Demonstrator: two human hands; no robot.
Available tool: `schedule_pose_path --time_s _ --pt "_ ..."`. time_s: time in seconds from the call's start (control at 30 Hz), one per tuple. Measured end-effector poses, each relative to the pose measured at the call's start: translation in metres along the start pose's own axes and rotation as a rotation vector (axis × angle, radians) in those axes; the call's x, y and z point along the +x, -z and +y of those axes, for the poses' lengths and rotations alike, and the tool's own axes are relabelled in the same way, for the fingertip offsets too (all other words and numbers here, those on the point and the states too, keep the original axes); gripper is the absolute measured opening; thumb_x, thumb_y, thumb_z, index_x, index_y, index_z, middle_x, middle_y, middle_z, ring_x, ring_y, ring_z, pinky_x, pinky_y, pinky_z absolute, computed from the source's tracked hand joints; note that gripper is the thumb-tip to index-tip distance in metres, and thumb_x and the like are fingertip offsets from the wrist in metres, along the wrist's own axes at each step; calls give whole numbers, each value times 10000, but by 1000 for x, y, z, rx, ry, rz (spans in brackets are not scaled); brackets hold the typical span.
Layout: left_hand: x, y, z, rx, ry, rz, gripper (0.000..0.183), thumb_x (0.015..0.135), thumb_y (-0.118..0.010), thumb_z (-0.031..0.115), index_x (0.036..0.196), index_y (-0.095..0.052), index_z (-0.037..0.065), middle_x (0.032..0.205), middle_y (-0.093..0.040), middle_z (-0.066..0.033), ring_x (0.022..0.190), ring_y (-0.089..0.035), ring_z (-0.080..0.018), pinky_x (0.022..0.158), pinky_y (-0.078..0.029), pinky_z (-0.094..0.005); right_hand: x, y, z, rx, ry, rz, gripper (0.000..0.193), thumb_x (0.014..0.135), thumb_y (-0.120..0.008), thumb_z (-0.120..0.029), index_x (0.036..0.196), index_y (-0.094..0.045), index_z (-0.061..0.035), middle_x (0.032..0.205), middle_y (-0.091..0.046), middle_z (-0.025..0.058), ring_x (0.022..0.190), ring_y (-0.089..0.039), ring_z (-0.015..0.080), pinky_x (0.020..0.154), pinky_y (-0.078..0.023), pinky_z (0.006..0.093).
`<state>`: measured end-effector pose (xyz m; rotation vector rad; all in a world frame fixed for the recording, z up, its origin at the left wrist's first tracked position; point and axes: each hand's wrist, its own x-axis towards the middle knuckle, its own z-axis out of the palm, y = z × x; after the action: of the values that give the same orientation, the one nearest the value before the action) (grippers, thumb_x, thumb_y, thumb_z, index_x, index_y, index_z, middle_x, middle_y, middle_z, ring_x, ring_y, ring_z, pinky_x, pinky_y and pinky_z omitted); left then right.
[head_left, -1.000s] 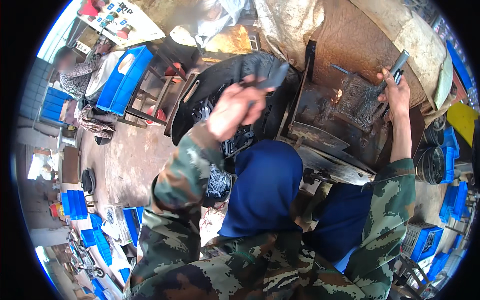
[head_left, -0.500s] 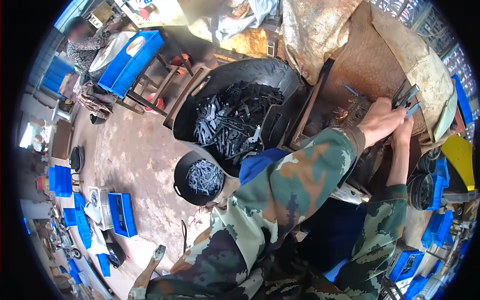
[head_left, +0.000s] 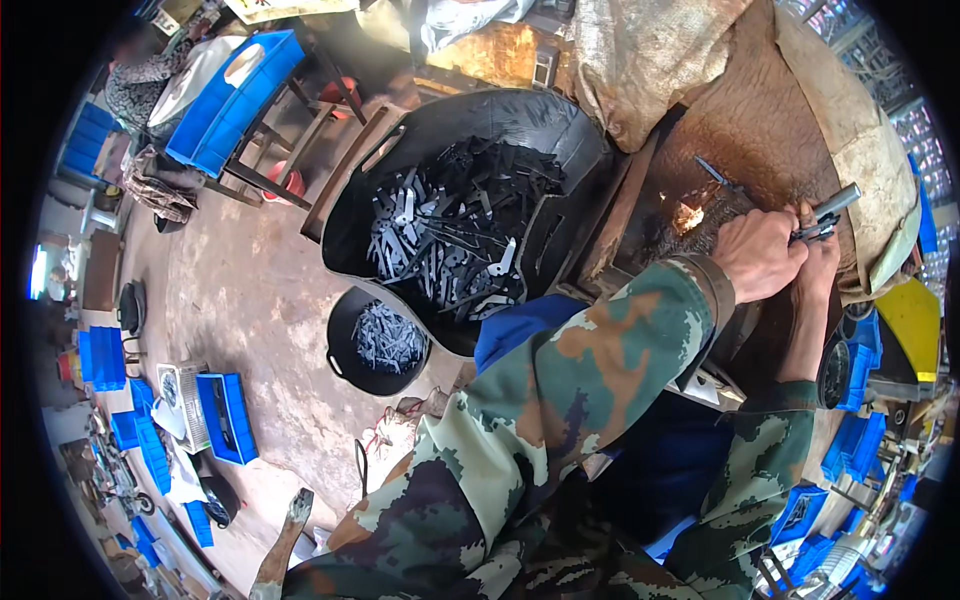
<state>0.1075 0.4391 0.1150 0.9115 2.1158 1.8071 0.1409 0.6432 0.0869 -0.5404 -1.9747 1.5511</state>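
My left hand (head_left: 757, 255) is closed over the brown work surface (head_left: 770, 150), its fingertips meeting my right hand. What its fingers grip is hidden. My right hand (head_left: 818, 262) is closed too, around a grey metal bar (head_left: 838, 202) that sticks out up and to the right. A small dark metal part (head_left: 816, 231) shows between the hands, against the bar. Beyond the left hand, a slim pointed grey metal piece (head_left: 712, 170) lies on the work surface. Close to it is a bright golden patch (head_left: 688, 217), which I cannot identify.
Left of the bench stands a big black tub (head_left: 340, 230) of flat dark metal parts. A smaller black bucket (head_left: 334, 345) holds small grey pieces. Blue crates (head_left: 228, 418) stand on the floor at left. Another person (head_left: 145, 90) sits at far left beside a blue bin (head_left: 215, 125).
My view has shifted slightly. The metal bar has swung from steeply upright to a flatter slant pointing right, and the small dark part now shows beside it. Both hands remain together.
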Motion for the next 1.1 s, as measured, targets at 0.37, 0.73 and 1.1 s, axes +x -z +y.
schedule_pose_path --time_s 0.37,0.73,1.1 --pt "-2 4 3 -32 -43 7 308 846 -601 245 1003 -670 -10 848 -680 -276 842 -659 -480 796 -519 -559 -1 -2 1 116 4 5 312 967 -685 -216 1200 -602 -26 982 -713 73 870 -663 131 774 -544 284" --pt "0 6 4 -3 -12 -16 313 836 -604 268 980 -695 5 812 -673 -276 828 -660 -470 776 -527 -539 -4 -5 -4 38 -20 12 314 985 -654 -196 1235 -576 -23 992 -702 78 892 -669 148 804 -553 290" --pt "2 12 8 63 45 -68 333 824 -607 291 990 -714 23 829 -692 -244 836 -679 -436 798 -535 -508 -5 -10 -8 49 -51 22 297 984 -637 -130 1258 -573 -37 1029 -705 88 928 -690 164 807 -574 288"
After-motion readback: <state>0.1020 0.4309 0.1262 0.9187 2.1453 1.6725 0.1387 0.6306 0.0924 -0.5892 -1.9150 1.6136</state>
